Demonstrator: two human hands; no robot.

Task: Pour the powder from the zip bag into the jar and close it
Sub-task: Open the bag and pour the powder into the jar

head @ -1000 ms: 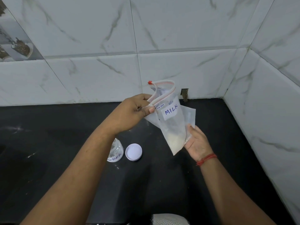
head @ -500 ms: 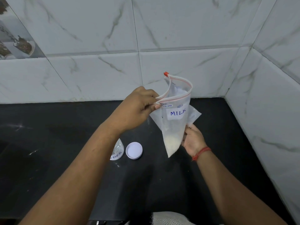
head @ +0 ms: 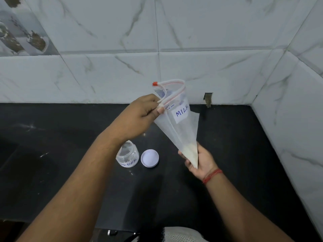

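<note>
Zip bag (head: 176,126) was held in the air, mouth opened, above the black counter (head: 70,137). Top edge by the zipper was pinched by the left hand (head: 139,117); bottom corner, where the powder (head: 189,151) sat, was cupped with curled fingers by the right hand (head: 201,159). Jar (head: 127,156) was left uncapped, lid (head: 150,158) just beside it. Nothing judged poured; pouring and capping remained.

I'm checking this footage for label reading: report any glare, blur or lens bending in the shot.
Head view: even light, no harsh glare; faint sheen streaks on the black counter. Tile lines bow from the wide lens. "MILK" on the bag reads sharp; the jar label is partly hidden by the left hand's forearm.
</note>
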